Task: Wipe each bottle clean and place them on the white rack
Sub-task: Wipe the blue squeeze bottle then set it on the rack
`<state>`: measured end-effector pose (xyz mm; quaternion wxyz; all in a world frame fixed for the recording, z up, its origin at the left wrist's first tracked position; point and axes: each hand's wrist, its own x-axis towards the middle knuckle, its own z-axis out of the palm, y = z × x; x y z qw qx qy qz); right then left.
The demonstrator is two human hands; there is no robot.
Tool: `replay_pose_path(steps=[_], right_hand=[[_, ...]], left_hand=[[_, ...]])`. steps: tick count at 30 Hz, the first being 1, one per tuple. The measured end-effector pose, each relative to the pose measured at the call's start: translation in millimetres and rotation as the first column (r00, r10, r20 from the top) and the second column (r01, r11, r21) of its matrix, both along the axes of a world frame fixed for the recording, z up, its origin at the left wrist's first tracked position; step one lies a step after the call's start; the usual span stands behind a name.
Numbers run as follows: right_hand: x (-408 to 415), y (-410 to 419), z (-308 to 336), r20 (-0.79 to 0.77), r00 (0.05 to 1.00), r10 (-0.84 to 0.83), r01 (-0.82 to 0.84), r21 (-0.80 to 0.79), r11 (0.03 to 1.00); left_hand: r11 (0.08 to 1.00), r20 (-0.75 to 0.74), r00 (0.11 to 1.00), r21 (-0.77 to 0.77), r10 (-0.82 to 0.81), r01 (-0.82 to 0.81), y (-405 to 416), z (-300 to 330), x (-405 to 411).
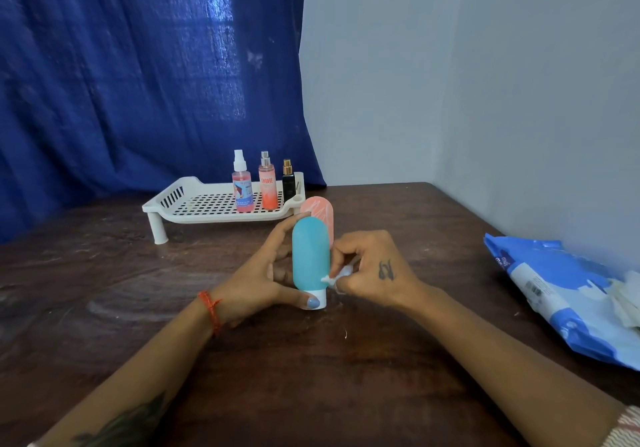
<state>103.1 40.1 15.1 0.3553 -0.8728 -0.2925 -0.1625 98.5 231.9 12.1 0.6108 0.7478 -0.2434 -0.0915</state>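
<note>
Head view shows the left hand [266,273] gripping the teal bottle [310,256] upright mid-table while the right hand [370,268] pinches a white wipe [334,278] against it, white rack [207,204] near the far edge.

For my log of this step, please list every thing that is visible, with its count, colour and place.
teal bottle: 1, teal with white cap, upright on its cap, table centre
peach bottle: 1, peach, behind the teal bottle
spray bottles: 3, two pink, one black, upright on the rack's right side
rack: 1, white, back of the table
wipe: 1, white, against the teal bottle's lower right side
wipes pack: 1, blue and white, table's right edge
table: 1, dark brown
curtain: 1, blue, behind the rack
left hand: holds the teal bottle
right hand: pinches the wipe
</note>
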Motion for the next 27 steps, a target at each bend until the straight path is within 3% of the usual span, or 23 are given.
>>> replay_pose_path(steps=[3,7,9,14,20,27], right_hand=[[-2.9,-0.1,2.6,-0.13,0.991,0.021,-0.021,0.001,1.0],[-2.0,-1.1,8.8,-0.047,0.987,-0.154,0.16,0.35,0.923],[-1.3,-0.3,9.4,-0.096,0.979,-0.177,0.202,0.457,0.866],[-2.0,4.4,5.7,-0.243,0.967,-0.08,0.195,0.497,0.846],[-2.1,3.9,5.4,-0.116,0.992,-0.05,0.103,0.509,0.854],[-2.6,9.6,0.8,0.224,0.969,-0.102,-0.003,0.425,0.905]], left_hand=[[1.0,-0.002,1.0,-0.011,-0.017,0.017,1.4,-0.9,0.8],[0.999,-0.009,0.999,-0.021,-0.034,0.034,1.0,-0.9,0.0],[0.999,-0.012,0.999,-0.013,-0.033,0.033,0.5,-0.6,-0.1],[0.998,0.015,0.999,0.046,-0.047,0.046,0.0,0.5,-1.8],[0.996,0.067,0.997,0.092,-0.026,0.02,-1.9,-1.0,-2.7],[0.986,0.162,0.986,0.154,0.041,-0.066,-3.1,-2.5,-4.3]])
